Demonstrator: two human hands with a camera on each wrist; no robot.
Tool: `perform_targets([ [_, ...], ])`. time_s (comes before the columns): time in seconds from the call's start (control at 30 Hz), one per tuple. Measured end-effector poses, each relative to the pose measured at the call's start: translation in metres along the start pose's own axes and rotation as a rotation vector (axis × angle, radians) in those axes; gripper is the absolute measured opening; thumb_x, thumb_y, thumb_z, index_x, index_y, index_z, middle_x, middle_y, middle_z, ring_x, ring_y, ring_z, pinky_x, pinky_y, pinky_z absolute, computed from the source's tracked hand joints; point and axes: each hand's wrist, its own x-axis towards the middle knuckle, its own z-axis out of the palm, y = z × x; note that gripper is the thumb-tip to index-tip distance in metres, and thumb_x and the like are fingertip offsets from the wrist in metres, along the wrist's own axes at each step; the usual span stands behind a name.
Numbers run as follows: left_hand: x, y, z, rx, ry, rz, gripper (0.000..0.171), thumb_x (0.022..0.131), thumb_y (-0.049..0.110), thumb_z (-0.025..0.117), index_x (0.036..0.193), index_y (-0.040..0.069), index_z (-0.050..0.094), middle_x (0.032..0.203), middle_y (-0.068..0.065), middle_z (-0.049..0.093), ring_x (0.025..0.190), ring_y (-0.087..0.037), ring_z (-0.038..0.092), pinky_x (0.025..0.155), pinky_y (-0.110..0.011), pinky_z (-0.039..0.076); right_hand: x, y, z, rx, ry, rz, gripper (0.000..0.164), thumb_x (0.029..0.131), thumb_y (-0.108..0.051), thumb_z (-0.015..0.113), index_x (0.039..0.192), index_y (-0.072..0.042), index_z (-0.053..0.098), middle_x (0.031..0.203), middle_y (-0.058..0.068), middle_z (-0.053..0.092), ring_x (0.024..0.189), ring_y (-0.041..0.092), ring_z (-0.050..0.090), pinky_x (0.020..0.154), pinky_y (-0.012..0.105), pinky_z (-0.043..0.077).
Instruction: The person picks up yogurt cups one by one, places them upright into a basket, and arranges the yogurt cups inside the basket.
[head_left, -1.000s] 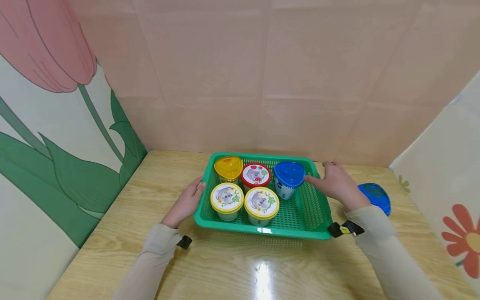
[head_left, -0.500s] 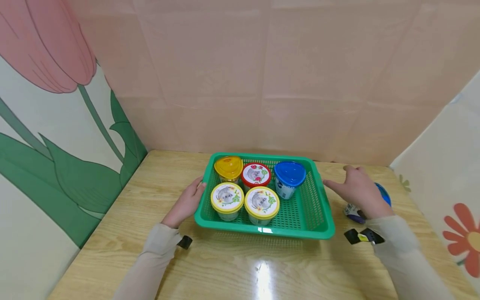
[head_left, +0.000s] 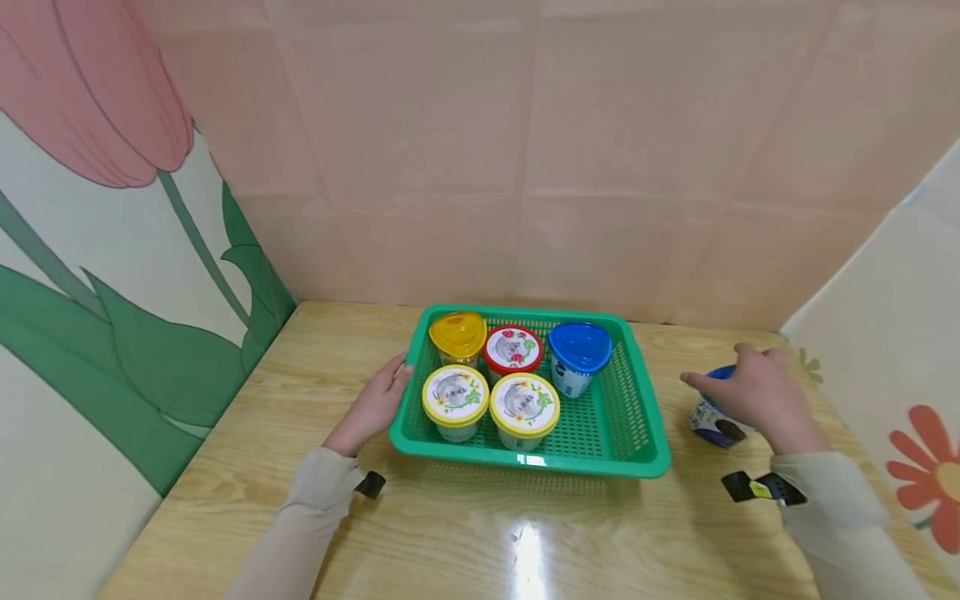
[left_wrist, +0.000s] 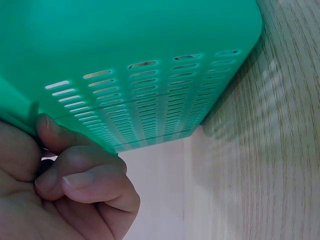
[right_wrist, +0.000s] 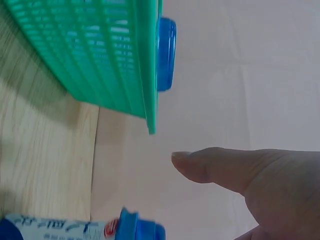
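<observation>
A green plastic basket [head_left: 480, 453] stands on the wooden table, and my left hand [head_left: 370, 410] grips its left rim. In the left wrist view, curled fingers [left_wrist: 95, 175] lie against that rim. Inside are lidded tubs: two yellow-lidded tubs [head_left: 523, 406] in front, a red-lidded tub [head_left: 513, 350], an amber-lidded cup [head_left: 458, 337] and a blue-lidded cup [head_left: 580, 348] behind. Over to the right, my right hand [head_left: 767, 398] hovers with thumb and fingers spread above another blue-lidded cup [head_left: 714, 423], hiding part of its lid. In the right wrist view, this cup [right_wrist: 60, 228] is below the thumb.
The wooden table [head_left: 442, 533] runs to a pink sheet [head_left: 525, 167] behind it. Flower-printed panels stand at the left [head_left: 187, 358] and right [head_left: 885, 375]. The basket's right third holds no tub.
My right hand has moved right, from the basket's right side to above the blue-lidded cup on the table. My left hand and the basket have stayed in place.
</observation>
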Motion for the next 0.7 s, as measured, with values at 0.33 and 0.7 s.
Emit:
perform_targets([
  [0.33,0.001,-0.001,0.000,0.008,0.000,0.008,0.052,0.111,0.030,0.032,0.156,0.005,0.029,0.151,-0.020,0.045,0.123,-0.030,0.058,0.104,-0.051,0.045,0.000,0.024,-0.001,-0.025,-0.010,0.088,0.124,0.081,-0.076,0.061,0.136,0.028,0.025,0.123,0.058,0.026,0.100,0.067,0.040,0.067,0.069,0.048],
  [0.7,-0.002,0.003,0.001,-0.007,-0.005,-0.008,0.052,0.111,0.030,0.032,0.157,0.006,0.027,0.154,-0.019,0.041,0.126,-0.030,0.055,0.106,-0.051,0.044,-0.004,0.030,-0.005,-0.026,-0.056,0.133,0.120,0.078,-0.078,0.062,0.124,0.029,0.032,0.108,0.053,0.030,0.082,0.056,0.048,0.051,0.057,0.049],
])
